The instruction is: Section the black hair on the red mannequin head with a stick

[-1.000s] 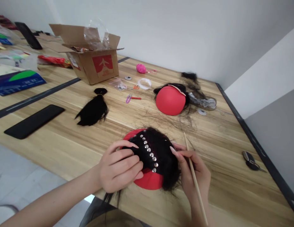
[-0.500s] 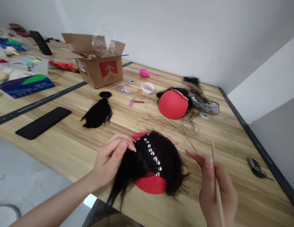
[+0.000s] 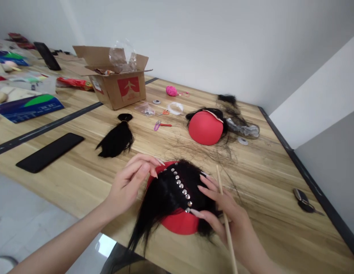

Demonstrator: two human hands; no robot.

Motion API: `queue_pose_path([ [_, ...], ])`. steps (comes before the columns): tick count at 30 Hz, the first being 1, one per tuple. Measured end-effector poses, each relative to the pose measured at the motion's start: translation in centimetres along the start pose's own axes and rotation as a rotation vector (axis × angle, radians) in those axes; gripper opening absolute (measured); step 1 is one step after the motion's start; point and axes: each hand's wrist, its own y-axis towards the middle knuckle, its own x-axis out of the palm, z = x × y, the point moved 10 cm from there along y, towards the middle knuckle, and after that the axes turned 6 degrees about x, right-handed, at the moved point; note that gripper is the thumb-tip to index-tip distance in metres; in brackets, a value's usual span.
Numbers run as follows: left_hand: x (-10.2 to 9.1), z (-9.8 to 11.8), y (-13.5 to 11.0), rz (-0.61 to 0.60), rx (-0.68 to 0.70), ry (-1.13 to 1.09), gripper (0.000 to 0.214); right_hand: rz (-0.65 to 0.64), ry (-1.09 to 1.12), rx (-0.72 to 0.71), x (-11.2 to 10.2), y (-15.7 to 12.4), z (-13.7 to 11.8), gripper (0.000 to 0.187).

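A red dome form (image 3: 178,222) lies at the table's near edge, covered with black hair (image 3: 165,194) pinned by a row of silver pins (image 3: 181,187). My left hand (image 3: 131,182) hovers at the dome's left top, fingers loosely curled with nothing in them, its fingertips near the first pins. On the dome's right side rests my right hand (image 3: 226,219), fingers spread over the hair, with a thin wooden stick (image 3: 226,224) held between thumb and palm.
A second red dome (image 3: 205,127) with hair sits further back. A loose black hair bundle (image 3: 116,137), small scissors (image 3: 161,124), pink yarn (image 3: 171,91), an open cardboard box (image 3: 116,80), a black flat strip (image 3: 50,151) and keys (image 3: 303,201) lie on the wooden table (image 3: 279,182).
My left hand lifted off the hair, which now hangs over the table's edge. My right hand drew away to the right, then came back onto the hair with the stick.
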Motion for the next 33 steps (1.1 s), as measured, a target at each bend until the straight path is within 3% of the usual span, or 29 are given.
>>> queue_pose_path([
  [2, 0.5, 1.6, 1.0, -0.075, 0.078, 0.078, 0.034, 0.002, 0.033, 0.034, -1.2, 0.4, 0.2, 0.036],
  [5, 2.8, 4.8, 2.7, -0.274, 0.262, 0.229, 0.028, 0.03, 0.002, 0.006, -2.3, 1.9, -1.6, 0.07],
  [6, 3.8, 5.9, 3.3, -0.345, 0.328, 0.273, 0.028, 0.032, -0.031, -0.012, -2.4, 2.7, -2.6, 0.073],
  [8, 5.7, 7.6, 4.2, -0.473, 0.446, 0.33, 0.027, -0.002, -0.107, -0.117, -1.8, 4.1, -5.1, 0.053],
  [10, 6.9, 8.7, 5.1, -0.532, 0.519, 0.371, 0.027, -0.007, -0.202, -0.123, -1.5, 5.6, -6.1, 0.029],
  [12, 7.4, 9.2, 6.0, -0.553, 0.549, 0.382, 0.029, 0.027, -0.224, -0.117, -1.9, 6.5, -6.6, 0.028],
  [15, 7.4, 9.3, 7.0, -0.55, 0.557, 0.348, 0.034, 0.036, -0.043, -0.116, -2.6, 7.1, -6.3, 0.025],
  [18, 6.6, 8.8, 7.7, -0.506, 0.524, 0.301, 0.03, 0.004, 0.175, -0.019, -3.4, 7.6, -3.4, 0.018],
  [20, 5.4, 7.8, 8.1, -0.45, 0.462, 0.279, 0.03, 0.031, 0.194, 0.094, -4.7, 8.0, 0.5, 0.021],
  [23, 3.7, 5.3, 7.5, -0.437, 0.331, 0.258, 0.05, 0.021, -0.089, 0.276, -6.7, 7.6, 7.3, 0.027],
  [25, 4.0, 3.7, 5.6, -0.561, 0.275, 0.203, 0.059, 0.079, -0.359, 0.405, -8.6, 6.2, 10.6, 0.032],
  [26, 4.3, 3.1, 4.4, -0.62, 0.263, 0.169, 0.064, 0.101, -0.421, 0.438, -9.1, 5.4, 11.1, 0.044],
  [27, 4.6, 2.3, 3.2, -0.664, 0.227, 0.151, 0.069, 0.111, -0.413, 0.434, -9.1, 4.5, 10.6, 0.052],
  [29, 5.2, 1.1, 1.1, -0.685, 0.191, 0.135, 0.076, 0.096, -0.263, 0.316, -7.4, 3.1, 7.3, 0.06],
  [33, 6.5, -0.4, -1.4, -0.598, 0.082, 0.123, 0.071, -0.208, -0.076, -0.091, 0.1, 0.8, -2.2, 0.084],
])
